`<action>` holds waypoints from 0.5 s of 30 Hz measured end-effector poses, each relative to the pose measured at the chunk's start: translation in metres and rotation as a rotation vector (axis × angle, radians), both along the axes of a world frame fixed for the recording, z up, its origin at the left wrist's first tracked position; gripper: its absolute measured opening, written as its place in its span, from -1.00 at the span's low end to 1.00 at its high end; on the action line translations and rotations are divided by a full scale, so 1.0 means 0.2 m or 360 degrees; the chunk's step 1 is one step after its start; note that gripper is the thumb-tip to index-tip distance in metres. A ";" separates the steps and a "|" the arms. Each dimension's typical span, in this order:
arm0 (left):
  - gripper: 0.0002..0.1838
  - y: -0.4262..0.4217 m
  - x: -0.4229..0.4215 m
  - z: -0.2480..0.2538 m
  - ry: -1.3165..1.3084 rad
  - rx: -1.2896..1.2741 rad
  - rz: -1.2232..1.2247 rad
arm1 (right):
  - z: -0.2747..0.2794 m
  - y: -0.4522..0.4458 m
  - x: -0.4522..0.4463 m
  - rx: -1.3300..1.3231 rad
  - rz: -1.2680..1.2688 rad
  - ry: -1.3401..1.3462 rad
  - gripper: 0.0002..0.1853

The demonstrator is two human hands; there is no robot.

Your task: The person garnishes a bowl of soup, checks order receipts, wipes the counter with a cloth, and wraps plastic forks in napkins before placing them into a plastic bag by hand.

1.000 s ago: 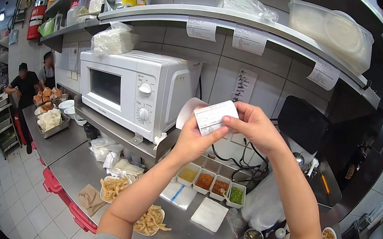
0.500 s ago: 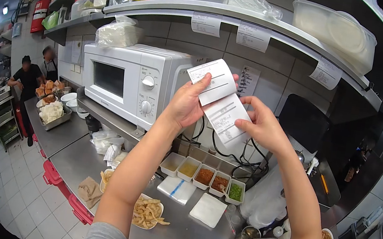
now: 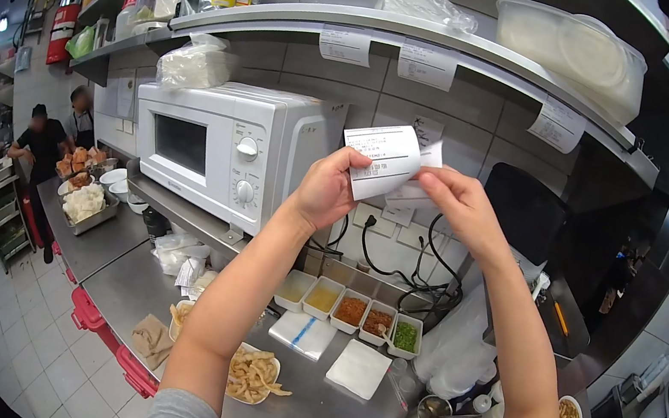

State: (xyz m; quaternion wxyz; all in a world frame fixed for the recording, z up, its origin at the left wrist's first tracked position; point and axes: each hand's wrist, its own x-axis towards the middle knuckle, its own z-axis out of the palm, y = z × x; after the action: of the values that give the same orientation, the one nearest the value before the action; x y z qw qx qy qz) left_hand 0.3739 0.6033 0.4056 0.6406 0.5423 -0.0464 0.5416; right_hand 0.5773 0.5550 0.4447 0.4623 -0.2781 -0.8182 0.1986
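We've got slips (image 3: 384,167) pinched in our left hand (image 3: 326,185) and right hand (image 3: 459,207), up above some tubs (image 3: 344,326), microwave (image 3: 214,150) off to the left.

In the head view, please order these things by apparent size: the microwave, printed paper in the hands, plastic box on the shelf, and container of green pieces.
1. Microwave
2. Plastic box
3. Printed paper, perhaps enlarged by nearness to the camera
4. Container of green pieces
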 end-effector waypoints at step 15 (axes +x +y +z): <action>-0.46 -0.05 0.12 -0.09 0.0129 -0.0089 -0.0042 | -0.02 0.11 0.00 0.0170 -0.0061 0.0392 -0.75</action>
State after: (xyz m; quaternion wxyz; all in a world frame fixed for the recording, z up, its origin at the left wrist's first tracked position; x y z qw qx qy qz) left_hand 0.3981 0.5932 0.3876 0.6639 0.5451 -0.0124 0.5119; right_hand 0.5771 0.5772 0.4402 0.5771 -0.2423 -0.7592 0.1785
